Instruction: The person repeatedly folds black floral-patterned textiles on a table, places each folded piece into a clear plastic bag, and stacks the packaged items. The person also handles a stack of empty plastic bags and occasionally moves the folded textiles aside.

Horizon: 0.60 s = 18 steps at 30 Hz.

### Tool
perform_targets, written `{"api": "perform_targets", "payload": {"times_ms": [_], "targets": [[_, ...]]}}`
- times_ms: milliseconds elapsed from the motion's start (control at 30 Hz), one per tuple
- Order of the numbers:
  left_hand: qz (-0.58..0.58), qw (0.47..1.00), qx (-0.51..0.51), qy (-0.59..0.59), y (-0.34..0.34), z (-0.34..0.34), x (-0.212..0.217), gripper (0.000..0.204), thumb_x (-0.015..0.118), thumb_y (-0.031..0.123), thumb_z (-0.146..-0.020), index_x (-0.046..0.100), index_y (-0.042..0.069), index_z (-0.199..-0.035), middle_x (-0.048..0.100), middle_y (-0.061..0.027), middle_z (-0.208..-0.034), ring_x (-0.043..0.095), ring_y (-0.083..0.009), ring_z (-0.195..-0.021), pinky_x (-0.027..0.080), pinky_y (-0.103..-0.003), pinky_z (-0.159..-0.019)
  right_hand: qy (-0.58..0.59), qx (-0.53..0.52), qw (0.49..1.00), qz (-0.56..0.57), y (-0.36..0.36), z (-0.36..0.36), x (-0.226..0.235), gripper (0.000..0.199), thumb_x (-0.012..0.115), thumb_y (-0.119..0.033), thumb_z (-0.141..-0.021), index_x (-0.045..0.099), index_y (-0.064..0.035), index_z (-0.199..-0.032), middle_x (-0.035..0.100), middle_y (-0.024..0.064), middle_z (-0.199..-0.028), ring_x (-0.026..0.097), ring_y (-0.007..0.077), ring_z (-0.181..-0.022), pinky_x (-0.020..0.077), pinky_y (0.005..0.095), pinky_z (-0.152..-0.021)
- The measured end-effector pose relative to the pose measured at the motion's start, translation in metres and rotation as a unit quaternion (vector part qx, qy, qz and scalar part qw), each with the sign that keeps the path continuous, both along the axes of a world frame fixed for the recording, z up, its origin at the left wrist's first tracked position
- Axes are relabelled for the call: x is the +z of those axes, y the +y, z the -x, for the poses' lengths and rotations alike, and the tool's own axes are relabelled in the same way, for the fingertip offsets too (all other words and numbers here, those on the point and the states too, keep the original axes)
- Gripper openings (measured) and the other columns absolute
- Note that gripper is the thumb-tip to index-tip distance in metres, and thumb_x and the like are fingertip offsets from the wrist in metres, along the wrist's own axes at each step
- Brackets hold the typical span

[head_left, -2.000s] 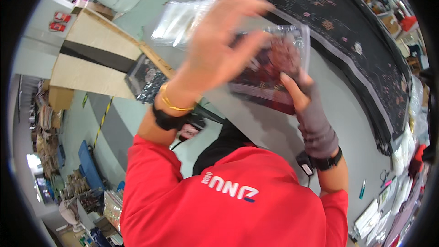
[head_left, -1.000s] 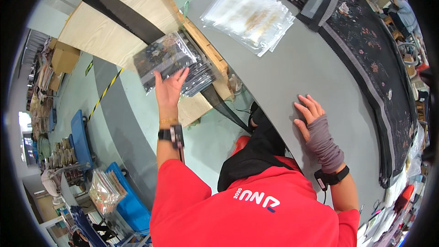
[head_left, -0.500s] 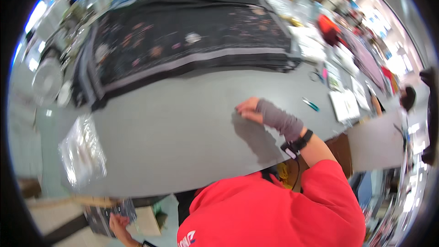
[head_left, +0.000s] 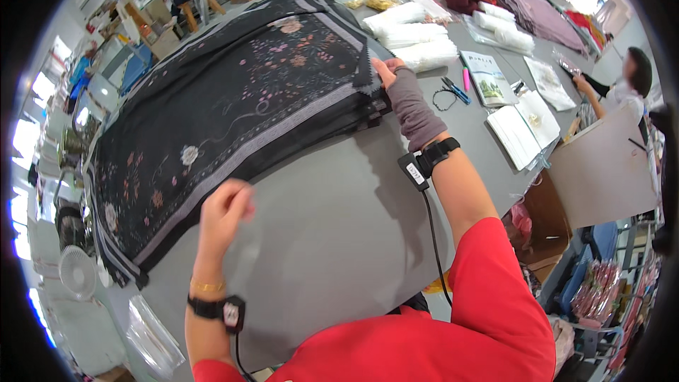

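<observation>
A stack of black floral fabric with grey striped borders [head_left: 233, 92], resembling folded scarves, lies across the far side of the grey table [head_left: 311, 219]. My right hand [head_left: 387, 71], in a grey fingerless sleeve, has its fingers closed on the fabric's right corner. Closer to me, my left hand [head_left: 228, 209] hovers by the stack's near edge, slightly blurred. Its fingers are curled in and nothing shows in them. Black straps with small boxes circle both wrists.
White plastic-wrapped bundles [head_left: 417, 39] sit beyond my right hand. To the right are blue-handled scissors [head_left: 456, 90], a pink marker [head_left: 466, 79], a booklet [head_left: 489, 78] and an open notebook [head_left: 522, 127]. Clear plastic bags [head_left: 152, 336] lie near left. Another person [head_left: 626, 85] is at far right.
My right hand has gone from the bare tabletop to the fabric's right corner and closed on it. My left hand has risen from below the table's edge to the near side of the stack.
</observation>
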<state>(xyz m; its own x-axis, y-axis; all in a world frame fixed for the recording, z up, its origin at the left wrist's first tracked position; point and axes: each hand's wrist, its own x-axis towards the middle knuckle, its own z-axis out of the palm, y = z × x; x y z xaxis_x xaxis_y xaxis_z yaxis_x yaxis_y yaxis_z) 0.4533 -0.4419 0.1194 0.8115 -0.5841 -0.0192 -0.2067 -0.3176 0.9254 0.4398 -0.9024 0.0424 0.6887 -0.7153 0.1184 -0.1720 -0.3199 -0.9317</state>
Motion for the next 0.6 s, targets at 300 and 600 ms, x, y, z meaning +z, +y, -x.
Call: {"api": "perform_targets", "payload": {"times_ms": [300,600], "targets": [[-0.094,0.847,-0.097,-0.514,-0.301,-0.069,-0.048,0.033,0.074,0.005,-0.085,0.068,0.003,-0.118,0.064,-0.0143,-0.114,0.065,-0.0356,-0.107,0.056,-0.046,-0.089,-0.035,0.074,0.986,0.147,-0.047,0.039,-0.022,0.027,0.074,0.001,-0.088,0.068,-0.0063,-0.114,0.065,0.007,-0.102,0.064,0.0197,-0.093,0.0551,0.0336,-0.086],[0.157,0.901,0.077,-0.398,-0.327,-0.154,0.123,0.028,0.073,0.027,-0.099,0.079,0.0,-0.1,0.07,-0.0001,-0.073,0.063,-0.0096,-0.072,0.05,-0.029,-0.069,-0.096,0.074,0.977,0.178,-0.05,0.044,-0.011,0.007,0.073,-0.01,-0.097,0.074,-0.0074,-0.103,0.068,0.0114,-0.105,0.07,0.0293,-0.094,0.0566,0.0383,-0.083]]}}
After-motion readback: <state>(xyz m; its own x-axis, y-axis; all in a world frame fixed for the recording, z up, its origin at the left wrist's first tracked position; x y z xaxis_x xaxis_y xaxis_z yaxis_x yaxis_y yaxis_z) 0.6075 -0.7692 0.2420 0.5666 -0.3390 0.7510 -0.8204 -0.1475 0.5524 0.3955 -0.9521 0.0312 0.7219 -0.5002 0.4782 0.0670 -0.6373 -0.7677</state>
